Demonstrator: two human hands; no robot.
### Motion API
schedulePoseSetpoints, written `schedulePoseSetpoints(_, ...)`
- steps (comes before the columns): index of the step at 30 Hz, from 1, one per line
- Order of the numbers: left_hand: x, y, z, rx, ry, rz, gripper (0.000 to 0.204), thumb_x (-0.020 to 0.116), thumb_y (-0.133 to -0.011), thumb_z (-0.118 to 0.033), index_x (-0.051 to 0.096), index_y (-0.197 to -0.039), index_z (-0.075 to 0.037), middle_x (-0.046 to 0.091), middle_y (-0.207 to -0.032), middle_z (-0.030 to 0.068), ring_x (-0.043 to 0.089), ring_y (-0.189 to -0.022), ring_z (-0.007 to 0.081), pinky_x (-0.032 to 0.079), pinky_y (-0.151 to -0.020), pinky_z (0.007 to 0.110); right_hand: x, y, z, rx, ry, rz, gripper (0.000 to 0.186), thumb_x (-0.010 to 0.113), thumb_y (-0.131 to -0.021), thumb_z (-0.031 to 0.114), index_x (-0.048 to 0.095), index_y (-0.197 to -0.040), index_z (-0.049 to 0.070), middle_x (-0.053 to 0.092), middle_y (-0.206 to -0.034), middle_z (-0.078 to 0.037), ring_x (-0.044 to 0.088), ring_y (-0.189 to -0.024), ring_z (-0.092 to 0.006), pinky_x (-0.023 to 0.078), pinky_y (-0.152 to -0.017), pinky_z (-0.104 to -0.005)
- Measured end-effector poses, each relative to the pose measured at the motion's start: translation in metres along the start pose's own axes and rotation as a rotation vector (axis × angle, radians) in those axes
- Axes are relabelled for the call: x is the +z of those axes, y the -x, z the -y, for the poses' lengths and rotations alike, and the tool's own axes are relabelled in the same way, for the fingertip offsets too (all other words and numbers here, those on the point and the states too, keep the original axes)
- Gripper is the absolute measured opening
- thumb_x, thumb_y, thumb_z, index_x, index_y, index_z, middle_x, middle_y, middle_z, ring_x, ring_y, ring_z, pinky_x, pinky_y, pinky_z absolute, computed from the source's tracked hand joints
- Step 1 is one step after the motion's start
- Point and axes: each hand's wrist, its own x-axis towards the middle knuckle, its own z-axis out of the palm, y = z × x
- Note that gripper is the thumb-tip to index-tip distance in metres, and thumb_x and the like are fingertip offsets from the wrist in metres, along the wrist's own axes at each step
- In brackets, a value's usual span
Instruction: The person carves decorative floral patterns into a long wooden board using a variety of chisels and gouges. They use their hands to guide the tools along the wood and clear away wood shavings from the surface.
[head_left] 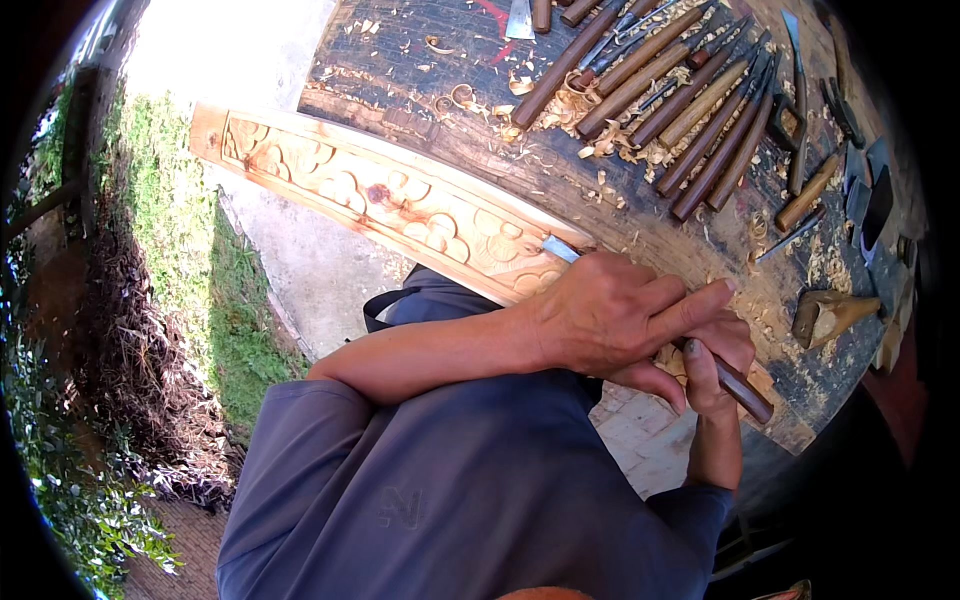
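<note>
A long carved wooden board (310, 185) with raised scroll shapes lies diagonally along the workbench's near edge. A flat chisel's steel blade (558, 246) rests on its right part, its wooden handle (747, 394) reaching toward the lower right. My left hand (615, 310) is closed over the front of the chisel, index finger stretched across my right hand (712, 365), which is closed round the handle behind it. My left hand hides much of the tool's middle.
The worn bench (390, 60) carries several wooden-handled gouges (640, 75), curly shavings (465, 98) and a wooden mallet-like block (832, 315). More dark tools (870, 190) lie along its right edge. Left are pale paving (285, 245), grass (240, 330) and leafy plants (90, 510).
</note>
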Motion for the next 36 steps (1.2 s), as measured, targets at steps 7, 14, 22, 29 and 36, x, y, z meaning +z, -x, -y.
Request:
schedulePoseSetpoints(7,0.008,-0.003,0.005,0.135,0.100,0.022,0.110,0.079,-0.085,-0.065,0.046,-0.168,-0.002,0.058,-0.093,0.0050,0.064,-0.071,0.0226,0.052,-0.060,0.038,-0.017,0.004,0.017,0.022,0.021,-0.058,0.025,0.067,-0.093,0.017,0.076,-0.088,-0.005,0.072,-0.073,-0.014,0.070,-0.060,-0.0317,0.053,-0.062,-0.0420)
schedulePoseSetpoints(14,0.009,-0.004,0.003,0.133,0.117,0.005,0.107,0.078,-0.087,-0.064,0.045,-0.169,-0.004,0.056,-0.091,0.0048,0.062,-0.070,0.0231,0.051,-0.060,0.039,-0.012,-0.007,0.026,-0.018,0.000,-0.098,0.023,0.066,-0.093,0.014,0.075,-0.086,-0.006,0.071,-0.072,-0.013,0.068,-0.059,-0.0303,0.052,-0.060,-0.0404)
schedulePoseSetpoints(22,0.007,-0.003,0.001,0.103,0.025,0.075,0.104,0.073,-0.089,-0.067,0.047,-0.169,-0.005,0.056,-0.090,0.0035,0.062,-0.067,0.0210,0.052,-0.058,0.037,-0.003,0.005,0.011,-0.025,0.019,-0.129,0.030,0.066,-0.097,0.022,0.073,-0.082,-0.003,0.068,-0.069,-0.010,0.062,-0.058,-0.0275,0.047,-0.061,-0.0409)
schedulePoseSetpoints(29,0.010,0.000,0.000,0.080,0.007,0.078,0.104,0.075,-0.087,-0.066,0.050,-0.166,-0.004,0.059,-0.088,0.0030,0.065,-0.066,0.0204,0.054,-0.057,0.037,0.006,0.005,0.013,0.025,0.008,-0.134,0.044,0.063,-0.103,0.032,0.070,-0.077,-0.003,0.062,-0.065,-0.009,0.058,-0.059,-0.0252,0.042,-0.063,-0.0407)
schedulePoseSetpoints(36,0.008,0.000,-0.004,0.016,-0.024,0.031,0.104,0.081,-0.081,-0.066,0.057,-0.160,-0.003,0.059,-0.082,0.0014,0.066,-0.063,0.0199,0.053,-0.055,0.036,0.007,0.004,0.011,0.043,0.014,-0.086,0.046,0.062,-0.103,0.035,0.079,-0.088,-0.004,0.071,-0.073,-0.012,0.068,-0.067,-0.0256,0.049,-0.068,-0.0407)
